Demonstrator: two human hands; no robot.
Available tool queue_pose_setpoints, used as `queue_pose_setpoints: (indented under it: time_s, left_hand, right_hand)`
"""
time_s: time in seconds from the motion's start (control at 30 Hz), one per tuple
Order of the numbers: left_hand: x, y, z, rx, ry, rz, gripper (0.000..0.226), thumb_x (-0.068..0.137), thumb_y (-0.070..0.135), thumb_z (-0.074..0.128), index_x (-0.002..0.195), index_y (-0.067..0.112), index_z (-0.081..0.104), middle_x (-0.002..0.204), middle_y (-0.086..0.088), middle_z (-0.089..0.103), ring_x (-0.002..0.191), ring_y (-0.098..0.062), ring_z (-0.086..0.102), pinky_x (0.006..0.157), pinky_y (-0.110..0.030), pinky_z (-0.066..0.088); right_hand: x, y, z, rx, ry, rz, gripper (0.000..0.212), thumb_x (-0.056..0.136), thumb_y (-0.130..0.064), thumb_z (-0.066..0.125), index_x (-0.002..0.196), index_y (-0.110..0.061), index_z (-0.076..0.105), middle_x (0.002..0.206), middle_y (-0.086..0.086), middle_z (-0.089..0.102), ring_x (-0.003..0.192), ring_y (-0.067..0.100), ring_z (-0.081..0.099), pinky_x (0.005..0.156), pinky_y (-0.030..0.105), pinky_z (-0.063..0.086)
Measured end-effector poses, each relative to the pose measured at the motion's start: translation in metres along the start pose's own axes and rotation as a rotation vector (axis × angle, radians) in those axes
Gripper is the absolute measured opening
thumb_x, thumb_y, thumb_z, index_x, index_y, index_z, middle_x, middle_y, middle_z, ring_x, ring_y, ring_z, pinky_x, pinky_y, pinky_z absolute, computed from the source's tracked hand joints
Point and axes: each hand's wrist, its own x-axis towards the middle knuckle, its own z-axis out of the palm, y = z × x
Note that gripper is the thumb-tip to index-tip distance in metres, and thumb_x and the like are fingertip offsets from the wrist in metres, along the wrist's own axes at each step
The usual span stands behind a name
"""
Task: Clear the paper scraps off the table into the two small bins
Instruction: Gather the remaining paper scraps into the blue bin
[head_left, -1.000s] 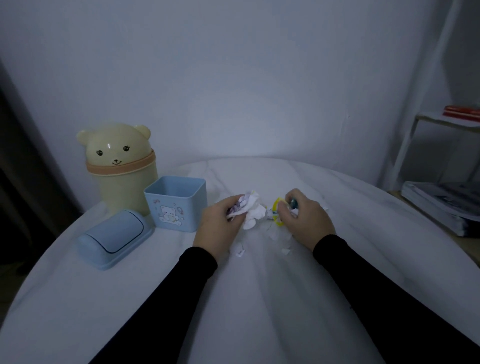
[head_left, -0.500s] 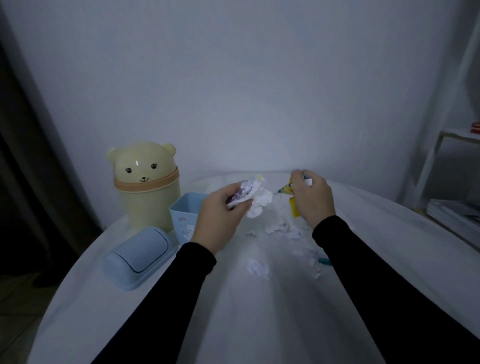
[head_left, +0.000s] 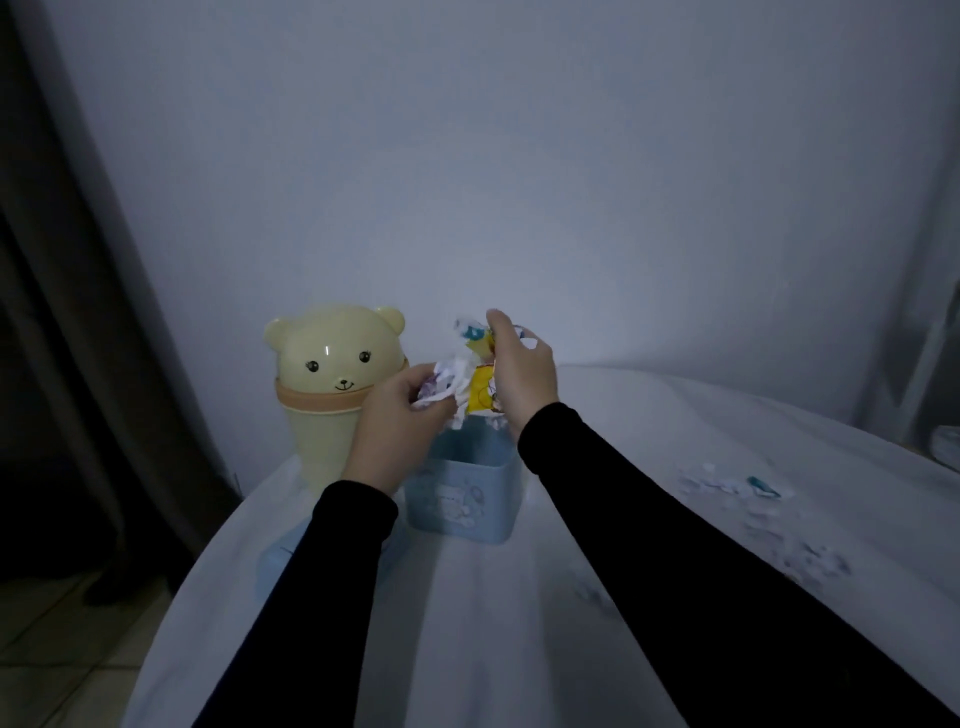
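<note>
Both hands are raised above the open blue bin (head_left: 460, 499), which stands on the table (head_left: 493, 623) near its far left edge. The left hand (head_left: 395, 421) grasps a crumpled bunch of white paper scraps (head_left: 441, 384) with some purple print; the fingers are curled around it. The right hand (head_left: 522, 379) grasps another bunch, the yellow and white scraps (head_left: 480, 387), with the fingers closed around it from the right side, and one piece with blue print sticks out above the thumb. The two bunches touch each other between the hands, directly over the mouth of the blue bin.

Just behind and to the left of the blue bin stands the cream bear-shaped bin (head_left: 332, 384), with its lid on, at the far left edge of the table. The blue lid (head_left: 280, 558) lies on the table in front of the bear bin; the left sleeve (head_left: 311, 597) hides most of it.

More loose scraps (head_left: 727, 486) lie scattered on the right part of the table, well apart from the bins, among them a small teal piece (head_left: 761, 486). These are blurred, so their number cannot be told
</note>
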Motion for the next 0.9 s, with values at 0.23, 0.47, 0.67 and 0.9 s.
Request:
queue_pose_setpoints:
  time_s: [0.23,0.47,0.67,0.9]
  left_hand:
    - [0.003,-0.012,-0.006,0.356,-0.124,-0.066,0.01,0.079,0.008,0.061,0.073,0.015,0.062,0.064,0.003,0.06,0.06,-0.008,0.05,0.054,-0.02,0.037]
    - [0.003,0.005,-0.017,0.518,-0.325,-0.141,0.014,0.079,0.01,0.063,0.071,0.017,0.054,0.064,0.007,0.054,0.058,-0.005,0.047,0.046,-0.012,0.034]
    - [0.005,0.013,-0.024,0.552,-0.389,-0.191,0.02,0.073,0.013,0.073,0.091,0.012,0.063,0.086,-0.003,0.064,0.075,-0.017,0.055,0.058,-0.024,0.038]
    - [0.005,0.006,-0.026,0.405,-0.313,-0.251,0.036,0.066,0.008,0.079,0.097,0.015,0.062,0.094,-0.002,0.069,0.077,-0.012,0.06,0.061,-0.019,0.046]
  right_hand:
    - [-0.006,0.022,0.001,-0.184,-0.014,-0.11,0.043,0.09,-0.034,0.054,0.053,-0.019,0.039,0.053,-0.004,0.047,0.058,0.017,0.046,0.056,0.028,0.038]
    - [-0.007,0.025,-0.004,-0.301,-0.15,-0.105,0.045,0.088,-0.031,0.053,0.051,-0.02,0.03,0.051,-0.002,0.038,0.056,0.018,0.037,0.057,0.03,0.032]
    - [-0.017,0.034,-0.008,-0.418,-0.267,-0.284,0.036,0.087,-0.019,0.054,0.059,-0.008,0.035,0.059,0.0,0.034,0.06,0.014,0.033,0.056,0.03,0.028]
    - [-0.016,0.04,-0.009,-0.648,-0.341,-0.382,0.026,0.09,-0.021,0.051,0.075,-0.001,0.058,0.091,0.01,0.051,0.089,0.02,0.051,0.073,0.025,0.036]
